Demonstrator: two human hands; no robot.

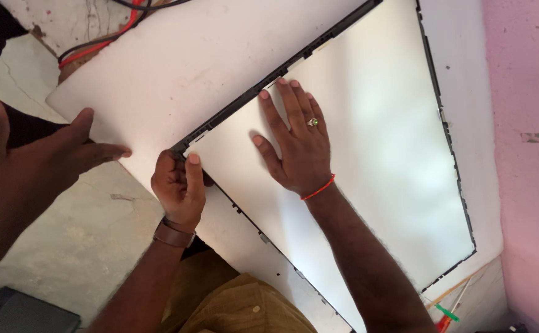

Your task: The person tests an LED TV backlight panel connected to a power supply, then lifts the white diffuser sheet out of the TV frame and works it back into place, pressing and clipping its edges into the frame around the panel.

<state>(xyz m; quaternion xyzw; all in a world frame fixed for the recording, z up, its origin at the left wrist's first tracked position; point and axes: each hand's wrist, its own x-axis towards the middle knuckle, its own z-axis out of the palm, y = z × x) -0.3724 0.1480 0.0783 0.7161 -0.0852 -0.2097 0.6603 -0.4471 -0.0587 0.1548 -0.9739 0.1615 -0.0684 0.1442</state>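
A large flat panel with a thin black frame (448,142) lies on a white foam board (177,68). A glossy white sheet (380,154) fills the frame. My left hand (180,185), with a brown watch on the wrist, is curled around the near-left corner of the sheet and frame, thumb up. My right hand (294,145) wears a ring and a red wrist thread. It lies flat on the sheet with its fingers spread and its fingertips at the frame's upper-left edge. Another person's hand (66,154) reaches in from the left and touches the foam board's edge.
Red and black cables (97,43) run past the board's top-left corner. A pink wall (528,154) stands along the right. A dark flat object (23,314) lies on the concrete floor (97,240) at bottom left. A green-handled tool (447,312) lies at bottom right.
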